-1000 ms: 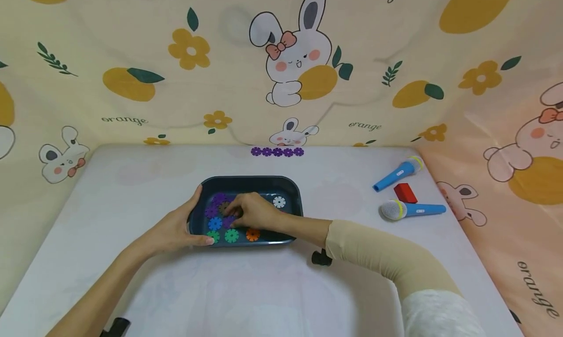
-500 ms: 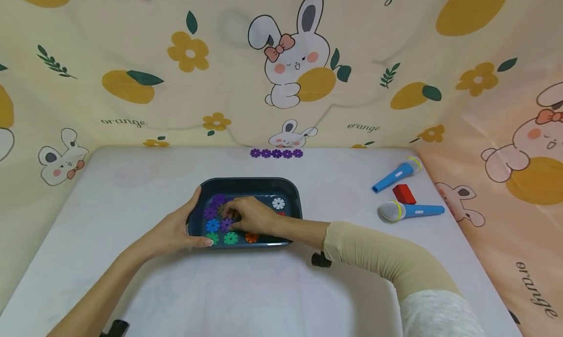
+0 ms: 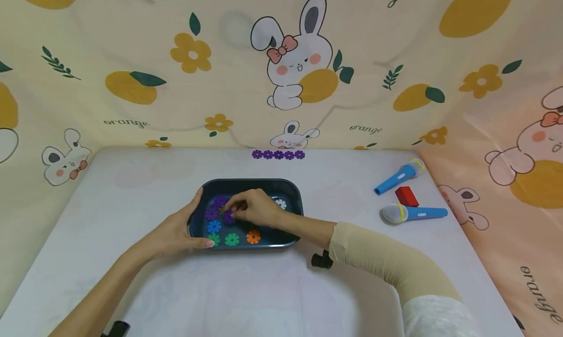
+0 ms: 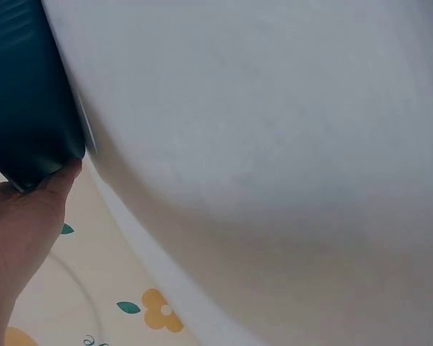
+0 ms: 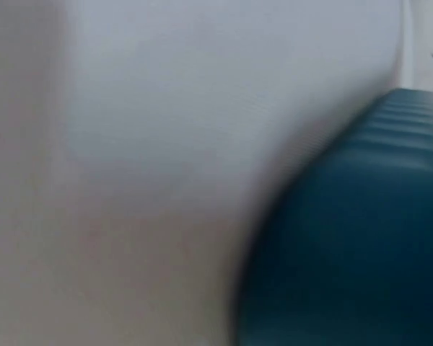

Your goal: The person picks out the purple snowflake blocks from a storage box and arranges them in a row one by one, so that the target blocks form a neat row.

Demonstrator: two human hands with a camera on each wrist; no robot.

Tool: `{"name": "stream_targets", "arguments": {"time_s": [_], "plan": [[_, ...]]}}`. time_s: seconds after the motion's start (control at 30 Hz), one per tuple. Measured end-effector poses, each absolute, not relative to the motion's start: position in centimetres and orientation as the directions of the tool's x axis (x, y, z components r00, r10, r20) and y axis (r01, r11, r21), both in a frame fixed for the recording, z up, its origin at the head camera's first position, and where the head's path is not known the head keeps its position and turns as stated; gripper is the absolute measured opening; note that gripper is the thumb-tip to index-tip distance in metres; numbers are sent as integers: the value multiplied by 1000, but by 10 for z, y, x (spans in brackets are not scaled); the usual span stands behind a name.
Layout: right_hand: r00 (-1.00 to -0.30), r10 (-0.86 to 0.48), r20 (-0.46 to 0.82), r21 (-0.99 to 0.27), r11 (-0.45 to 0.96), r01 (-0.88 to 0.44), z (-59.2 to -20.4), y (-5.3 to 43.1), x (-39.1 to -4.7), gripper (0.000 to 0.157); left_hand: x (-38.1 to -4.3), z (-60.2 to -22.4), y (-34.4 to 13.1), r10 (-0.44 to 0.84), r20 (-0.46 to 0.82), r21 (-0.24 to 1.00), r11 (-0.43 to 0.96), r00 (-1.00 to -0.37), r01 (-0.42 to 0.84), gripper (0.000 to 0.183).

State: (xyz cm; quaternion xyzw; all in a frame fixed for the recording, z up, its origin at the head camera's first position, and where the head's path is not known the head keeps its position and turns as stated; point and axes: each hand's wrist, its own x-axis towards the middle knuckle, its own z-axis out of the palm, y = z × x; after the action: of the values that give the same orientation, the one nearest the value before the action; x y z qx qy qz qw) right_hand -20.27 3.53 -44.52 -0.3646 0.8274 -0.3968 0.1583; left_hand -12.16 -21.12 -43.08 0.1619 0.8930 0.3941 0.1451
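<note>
With its thumb at the near rim and its fingers at the left end, my left hand (image 3: 177, 230) grips a dark teal tray (image 3: 276, 233). The left wrist view shows that hand (image 4: 29, 231) against the tray's outer side (image 4: 32, 94). Over the inside of the tray, my right hand (image 3: 258, 209) pinches a purple notched snowflake disc (image 3: 228, 218) between thumb and fingers. Around it in the tray lie more purple discs (image 3: 212, 213), a blue disc (image 3: 214, 226), green discs (image 3: 231, 239), an orange disc (image 3: 253, 237) and a white disc (image 3: 280, 203), partly covered by the hand.
A row of several purple discs (image 3: 278, 155) lies at the table's far edge. To the right are two blue toy microphones (image 3: 398, 178) with a red block (image 3: 406, 196) between them. The right wrist view holds mostly the tray's outer wall (image 5: 353, 238) and white tabletop.
My right hand has risen slightly, bringing the pinched purple disc up and away from its spot beside the blue one. The left hand keeps its hold on the tray.
</note>
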Motion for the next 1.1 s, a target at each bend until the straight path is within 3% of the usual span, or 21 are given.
{"name": "stream_targets", "arguments": {"time_s": [0.3, 0.57, 1.1], "plan": [[-755, -655, -17, -845, 414, -339, -421, 55, -210, 19, -122, -431, -211, 398, -134, 737, 652, -907, 178, 129], [-816, -578, 9, -849, 427, -311, -403, 79, -224, 21, -122, -433, -210, 389, -137, 737, 655, -911, 169, 130], [-947, -317, -49, -908, 410, -90, -401, 137, -258, 30, -122, -432, -209, 399, -130, 729, 659, -908, 185, 132]]}}
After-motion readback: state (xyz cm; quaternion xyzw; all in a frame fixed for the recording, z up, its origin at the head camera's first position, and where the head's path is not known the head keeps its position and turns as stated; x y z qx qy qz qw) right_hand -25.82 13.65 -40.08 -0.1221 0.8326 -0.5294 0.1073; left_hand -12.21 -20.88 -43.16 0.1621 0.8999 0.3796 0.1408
